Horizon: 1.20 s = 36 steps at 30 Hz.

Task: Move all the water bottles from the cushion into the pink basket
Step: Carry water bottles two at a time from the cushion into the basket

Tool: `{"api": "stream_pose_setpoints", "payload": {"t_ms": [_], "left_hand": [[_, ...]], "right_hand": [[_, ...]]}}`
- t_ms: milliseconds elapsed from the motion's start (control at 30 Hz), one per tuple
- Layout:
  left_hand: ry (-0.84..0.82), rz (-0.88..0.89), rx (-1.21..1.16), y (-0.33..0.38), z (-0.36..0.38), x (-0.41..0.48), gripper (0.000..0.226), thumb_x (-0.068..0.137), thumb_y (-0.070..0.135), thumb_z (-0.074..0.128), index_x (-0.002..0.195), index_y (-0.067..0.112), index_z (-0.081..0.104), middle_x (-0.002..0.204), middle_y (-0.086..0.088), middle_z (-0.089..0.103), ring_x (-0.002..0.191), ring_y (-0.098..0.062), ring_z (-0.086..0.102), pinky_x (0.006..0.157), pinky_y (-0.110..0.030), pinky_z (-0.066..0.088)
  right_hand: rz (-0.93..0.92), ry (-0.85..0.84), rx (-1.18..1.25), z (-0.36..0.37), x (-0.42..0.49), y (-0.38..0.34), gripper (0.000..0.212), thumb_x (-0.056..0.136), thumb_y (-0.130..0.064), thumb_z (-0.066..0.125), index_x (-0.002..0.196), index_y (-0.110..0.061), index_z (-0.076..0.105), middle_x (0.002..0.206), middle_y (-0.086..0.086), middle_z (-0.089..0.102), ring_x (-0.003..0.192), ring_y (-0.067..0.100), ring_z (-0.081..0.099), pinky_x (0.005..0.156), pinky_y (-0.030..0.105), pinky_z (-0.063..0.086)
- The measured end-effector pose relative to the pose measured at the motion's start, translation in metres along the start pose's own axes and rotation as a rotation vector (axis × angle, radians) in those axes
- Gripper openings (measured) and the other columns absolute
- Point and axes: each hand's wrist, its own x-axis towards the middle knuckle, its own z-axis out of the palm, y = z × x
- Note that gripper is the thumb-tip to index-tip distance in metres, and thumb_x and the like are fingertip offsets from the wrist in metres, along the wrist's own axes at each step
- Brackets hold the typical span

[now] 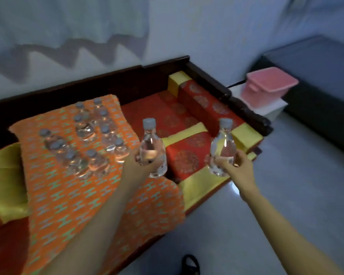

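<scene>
My left hand [136, 165] grips a clear water bottle [151, 143] with a grey cap, held upright above the right edge of the orange patterned cushion [68, 195]. A second upright water bottle [222, 145] is held in my right hand [236, 167], over the red and yellow seat. Several more bottles [83, 139] lie in a cluster on the cushion to the left of my hands. The pink basket [266, 88] stands far right, beyond the bench's armrest, on a white box.
A dark wooden bench frame [207, 76] with a raised armrest runs between the seat and the basket. A red bolster [205, 104] lies along that armrest. Grey floor [286, 195] spreads to the right, with a dark cabinet [322, 92] behind the basket and a black sandal [191, 264] below.
</scene>
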Motion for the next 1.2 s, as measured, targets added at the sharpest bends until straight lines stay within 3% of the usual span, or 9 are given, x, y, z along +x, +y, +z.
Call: {"api": "stream_pose_setpoints", "payload": {"t_ms": [100, 200, 300, 367, 500, 700, 967, 1100, 1200], "left_hand": [[-0.173, 0.016, -0.011, 0.017, 0.066, 0.006, 0.034, 0.070, 0.008, 0.082, 0.099, 0.017, 0.066, 0.074, 0.016, 0.072, 0.066, 0.004, 0.064, 0.057, -0.013, 0.048], [-0.280, 0.009, -0.011, 0.028, 0.129, 0.009, 0.041, 0.067, 0.016, 0.086, 0.103, 0.020, 0.065, 0.088, 0.005, 0.075, 0.080, -0.009, 0.070, 0.065, -0.024, 0.057], [-0.362, 0.013, -0.029, 0.039, 0.196, 0.014, 0.045, 0.063, 0.018, 0.087, 0.102, 0.025, 0.065, 0.089, 0.010, 0.075, 0.079, -0.007, 0.071, 0.061, -0.019, 0.055], [-0.407, -0.003, -0.019, 0.044, 0.244, 0.015, 0.047, 0.060, 0.022, 0.088, 0.101, 0.025, 0.065, 0.092, 0.007, 0.075, 0.082, -0.011, 0.072, 0.065, -0.023, 0.057], [-0.470, -0.023, -0.021, 0.049, 0.323, 0.021, 0.049, 0.058, 0.027, 0.089, 0.100, 0.027, 0.065, 0.096, 0.004, 0.074, 0.086, -0.013, 0.071, 0.067, -0.021, 0.056], [-0.481, 0.013, 0.021, 0.074, 0.457, 0.049, 0.046, 0.052, 0.036, 0.088, 0.091, 0.038, 0.064, 0.090, 0.009, 0.072, 0.081, -0.008, 0.069, 0.068, -0.022, 0.056], [-0.415, 0.013, 0.100, 0.075, 0.546, 0.115, 0.061, 0.046, 0.047, 0.088, 0.098, 0.029, 0.061, 0.094, 0.005, 0.070, 0.087, -0.010, 0.067, 0.068, -0.023, 0.052], [-0.399, 0.004, 0.119, 0.066, 0.591, 0.163, 0.050, 0.055, 0.031, 0.089, 0.096, 0.031, 0.060, 0.096, 0.005, 0.069, 0.090, -0.012, 0.066, 0.072, -0.028, 0.054], [-0.382, 0.017, 0.109, 0.066, 0.628, 0.202, 0.049, 0.056, 0.028, 0.090, 0.095, 0.030, 0.061, 0.096, 0.005, 0.069, 0.089, -0.010, 0.066, 0.070, -0.025, 0.053]], "right_hand": [[0.053, 0.125, 0.011, -0.067, 0.002, 0.008, 0.037, 0.064, -0.030, 0.082, 0.095, -0.024, 0.063, 0.080, -0.012, 0.071, 0.068, -0.001, 0.066, 0.055, 0.013, 0.050], [0.078, 0.239, 0.011, -0.126, 0.002, 0.024, 0.030, 0.066, -0.023, 0.083, 0.088, -0.029, 0.062, 0.075, -0.017, 0.070, 0.066, -0.001, 0.065, 0.054, 0.013, 0.049], [0.107, 0.284, -0.012, -0.183, 0.008, 0.039, 0.035, 0.064, -0.027, 0.085, 0.089, -0.026, 0.059, 0.085, -0.002, 0.068, 0.077, 0.015, 0.064, 0.065, 0.030, 0.054], [0.112, 0.312, -0.004, -0.224, 0.018, 0.050, 0.039, 0.063, -0.026, 0.085, 0.092, -0.024, 0.059, 0.090, 0.006, 0.067, 0.081, 0.022, 0.065, 0.072, 0.038, 0.055], [0.128, 0.339, 0.005, -0.291, 0.042, 0.069, 0.043, 0.061, -0.025, 0.087, 0.095, -0.028, 0.060, 0.093, 0.003, 0.070, 0.083, 0.019, 0.068, 0.068, 0.031, 0.054], [0.131, 0.365, 0.004, -0.408, 0.121, 0.088, 0.043, 0.065, -0.022, 0.086, 0.099, -0.024, 0.060, 0.097, 0.006, 0.069, 0.087, 0.022, 0.067, 0.065, 0.024, 0.049], [0.147, 0.375, 0.007, -0.481, 0.210, 0.108, 0.044, 0.064, -0.025, 0.086, 0.099, -0.022, 0.059, 0.093, 0.005, 0.066, 0.085, 0.020, 0.064, 0.065, 0.024, 0.048], [0.162, 0.367, -0.021, -0.505, 0.269, 0.121, 0.044, 0.064, -0.023, 0.087, 0.097, -0.021, 0.057, 0.094, 0.008, 0.065, 0.086, 0.024, 0.064, 0.064, 0.025, 0.048], [0.167, 0.355, -0.025, -0.517, 0.322, 0.122, 0.050, 0.066, -0.020, 0.086, 0.107, -0.019, 0.056, 0.102, 0.007, 0.065, 0.091, 0.023, 0.064, 0.066, 0.024, 0.049]]}}
